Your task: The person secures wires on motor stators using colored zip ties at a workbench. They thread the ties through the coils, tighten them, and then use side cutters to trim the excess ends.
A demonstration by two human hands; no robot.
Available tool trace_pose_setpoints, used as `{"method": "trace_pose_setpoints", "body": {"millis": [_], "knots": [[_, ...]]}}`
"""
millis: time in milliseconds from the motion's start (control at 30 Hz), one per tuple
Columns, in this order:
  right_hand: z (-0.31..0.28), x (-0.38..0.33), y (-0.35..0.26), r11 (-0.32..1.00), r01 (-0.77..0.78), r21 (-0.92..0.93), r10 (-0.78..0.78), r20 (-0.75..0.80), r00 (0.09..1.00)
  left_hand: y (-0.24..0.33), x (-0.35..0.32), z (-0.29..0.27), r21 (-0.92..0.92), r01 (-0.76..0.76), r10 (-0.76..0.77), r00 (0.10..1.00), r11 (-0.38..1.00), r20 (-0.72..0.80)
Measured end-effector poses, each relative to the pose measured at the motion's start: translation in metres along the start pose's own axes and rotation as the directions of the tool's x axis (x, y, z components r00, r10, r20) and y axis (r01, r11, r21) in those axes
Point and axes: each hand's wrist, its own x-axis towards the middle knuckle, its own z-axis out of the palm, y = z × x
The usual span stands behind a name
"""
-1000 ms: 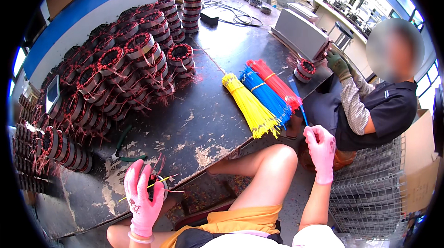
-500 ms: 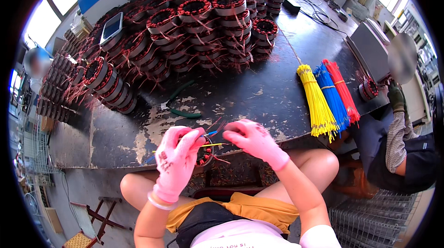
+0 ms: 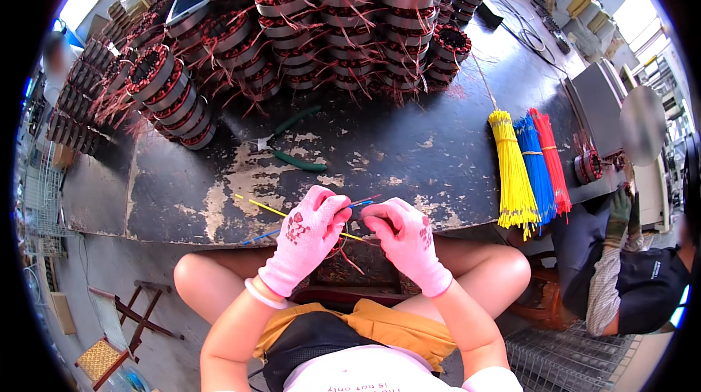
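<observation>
My left hand (image 3: 310, 235), in a pink glove, is closed with thumb and fingers pinching a blue wire (image 3: 361, 204). A yellow wire (image 3: 266, 207) passes through or under that hand, its end poking out toward my right hand. Close beside it, my right hand (image 3: 405, 238), also gloved in pink, has its fingers bent together at the blue wire's end. A thin reddish wire shows just above; whatever those fingertips grip is hidden. Below the hands, a wire-wound stator ring (image 3: 337, 247) is mostly covered, with a red lead sticking out.
Green-handled cutters (image 3: 301, 164) lie on the worn black table (image 3: 394, 136). Stacked stators (image 3: 347, 34) fill its far side, with a screened device (image 3: 191, 1) on top. Yellow (image 3: 512, 173), blue (image 3: 535, 169) and red wire bundles (image 3: 553, 165) lie right, near a co-worker's gloved hand (image 3: 619, 217).
My right hand has come in toward the left, its fingers closing by the blue wire. The yellow wire now slants more, and the stator is more covered. The view has shifted slightly.
</observation>
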Motion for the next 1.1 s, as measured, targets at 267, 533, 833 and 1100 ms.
{"method": "trace_pose_setpoints", "body": {"millis": [267, 533, 833, 1100], "knots": [[-0.008, 0.007, -0.001, 0.978, 0.205, -0.027, -0.206, -0.024, 0.978, 0.015, 0.011, -0.017, 0.093, -0.059, 0.046, 0.990, 0.994, 0.136], [-0.018, 0.017, -0.013, 0.978, -0.130, 0.166, 0.094, 0.208, 0.974, 0.023, 0.007, -0.015, 0.104, -0.015, 0.002, 0.992, 0.994, 0.127], [-0.014, 0.026, 0.011, 0.787, -0.498, 0.364, 0.338, 0.422, 0.842, 0.017, 0.002, 0.006, 0.055, -0.041, 0.039, 0.999, 0.998, 0.028], [-0.023, 0.005, 0.007, 0.876, 0.319, -0.362, -0.293, 0.126, 0.948, 0.012, 0.002, 0.006, 0.034, -0.010, 0.008, 0.998, 0.999, 0.059]]}}
